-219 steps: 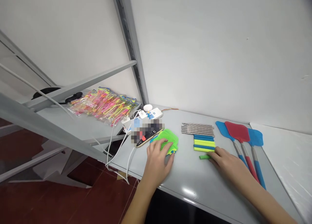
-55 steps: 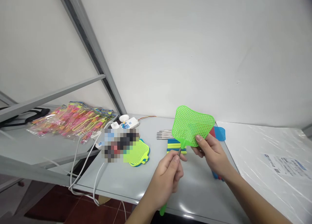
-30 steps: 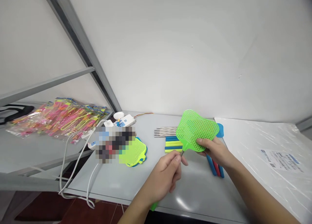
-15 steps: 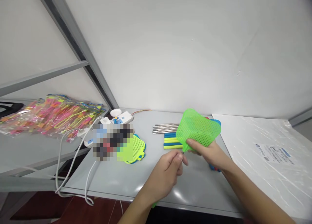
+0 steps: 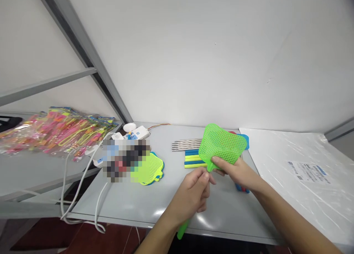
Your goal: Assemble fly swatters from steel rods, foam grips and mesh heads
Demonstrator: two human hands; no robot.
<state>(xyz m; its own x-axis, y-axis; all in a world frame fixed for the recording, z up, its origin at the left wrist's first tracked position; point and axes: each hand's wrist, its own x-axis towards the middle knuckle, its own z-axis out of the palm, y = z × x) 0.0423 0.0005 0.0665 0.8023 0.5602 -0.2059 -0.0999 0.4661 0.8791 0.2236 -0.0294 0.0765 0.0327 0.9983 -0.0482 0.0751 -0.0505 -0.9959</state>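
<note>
A green perforated fly swatter head point(image 5: 221, 143) is held up over the table, its neck pointing down toward me. My right hand point(image 5: 239, 173) is closed around its lower right side, thumb on the front. Just below the neck, my left hand point(image 5: 190, 193) pinches the swatter's rod, most of which the fingers hide. Under that hand a green handle point(image 5: 181, 230) shows past the table's front edge. Behind the head lie metal rods point(image 5: 184, 145) and several blue and yellow handle tubes point(image 5: 192, 160).
Yellow and blue swatter heads point(image 5: 155, 169) lie left on the table, beside a pixelated area. Power strips point(image 5: 139, 132) and white cables point(image 5: 65, 184) are further left. Bagged colourful items point(image 5: 66, 132) fill the left shelf. A white wrapped panel point(image 5: 279, 154) lies right; blue swatter parts point(image 5: 244, 140) peek out behind.
The green handle below my left hand shows more now and has swung into view. My left hand sits closer against the neck. The swatter head has turned slightly.
</note>
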